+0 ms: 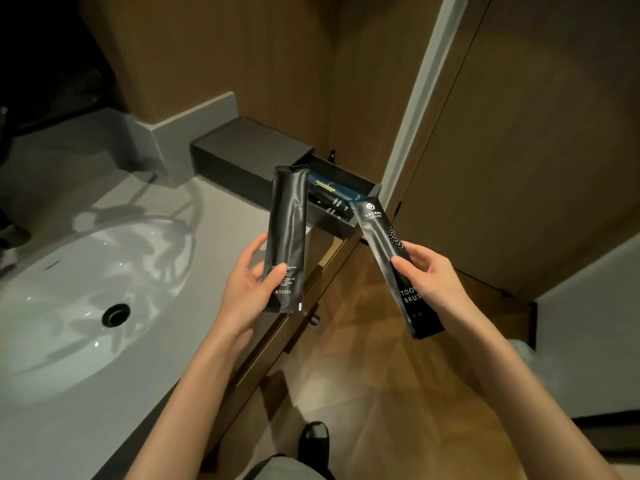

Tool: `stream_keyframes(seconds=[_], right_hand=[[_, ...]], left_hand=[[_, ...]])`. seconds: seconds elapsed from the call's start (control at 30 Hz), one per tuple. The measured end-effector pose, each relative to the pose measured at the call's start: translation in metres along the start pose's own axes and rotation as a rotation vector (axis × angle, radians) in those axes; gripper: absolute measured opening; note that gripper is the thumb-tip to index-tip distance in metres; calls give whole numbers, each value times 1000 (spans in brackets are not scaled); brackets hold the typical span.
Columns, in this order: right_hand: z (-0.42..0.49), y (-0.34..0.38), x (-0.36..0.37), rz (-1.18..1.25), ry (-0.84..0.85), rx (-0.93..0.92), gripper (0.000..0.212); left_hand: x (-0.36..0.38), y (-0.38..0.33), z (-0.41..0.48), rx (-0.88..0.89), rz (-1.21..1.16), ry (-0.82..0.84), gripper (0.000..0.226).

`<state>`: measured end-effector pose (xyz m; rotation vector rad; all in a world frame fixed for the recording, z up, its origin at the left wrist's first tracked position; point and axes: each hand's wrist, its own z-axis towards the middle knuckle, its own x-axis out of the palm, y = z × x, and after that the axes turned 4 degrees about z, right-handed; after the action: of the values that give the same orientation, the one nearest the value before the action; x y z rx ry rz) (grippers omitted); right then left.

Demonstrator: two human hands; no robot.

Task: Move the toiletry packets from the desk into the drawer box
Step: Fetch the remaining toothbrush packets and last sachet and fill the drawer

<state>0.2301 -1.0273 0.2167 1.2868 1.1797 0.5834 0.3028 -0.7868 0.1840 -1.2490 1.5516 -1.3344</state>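
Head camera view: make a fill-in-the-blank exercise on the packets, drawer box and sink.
1. The long black packet with white lettering is in the ____ hand; the left hand grips a plainer glossy black packet.
2. The drawer of the dark grey drawer box stands ____.
3. The white oval sink lies on the person's ____ side.
Missing: right; open; left.

Dim warm light. Wood-panel walls (225, 57), white trim strip (420, 91), grey counter (225, 230) with oval basin (69, 306), wood floor (381, 393).
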Motion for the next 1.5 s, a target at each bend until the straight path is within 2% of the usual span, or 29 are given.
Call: stream_keyframes(seconds=[0.13,0.3,0.5,0.63,0.73,0.8,0.83,0.93,1.0,1.37,1.5], right_hand=[[74,7,-18,-88,26,-17,48],[161,15,-17,-226,132,-74,46],[256,19,-5,-416,332,-220,46],[314,17,2,-553,533,-283,48],[346,18,7,-607,660,-293,50],[358,19,11,-614,724,-313,51],[363,18,14,-617,752,-318,51],[369,18,24,-640,822,-341,53],[371,16,32,-625,837,-354,54],[372,-8,59,-482,867,-347,57],[371,-9,59,-430,861,-322,60]], left_hand=[[21,-10,61,-11,-31,-83,60],[35,-15,114,-43,16,-186,59],[48,-10,162,-86,25,-378,60],[63,-7,184,-121,-16,-517,60],[77,-5,195,-125,-57,-639,73],[89,-4,201,-140,-79,-709,85],[96,-6,203,-140,-93,-736,80],[118,-14,207,-112,-117,-793,46],[127,-16,206,-88,-130,-792,37],[143,-12,182,-111,-98,-853,46],[151,-12,170,-107,-57,-839,40]])
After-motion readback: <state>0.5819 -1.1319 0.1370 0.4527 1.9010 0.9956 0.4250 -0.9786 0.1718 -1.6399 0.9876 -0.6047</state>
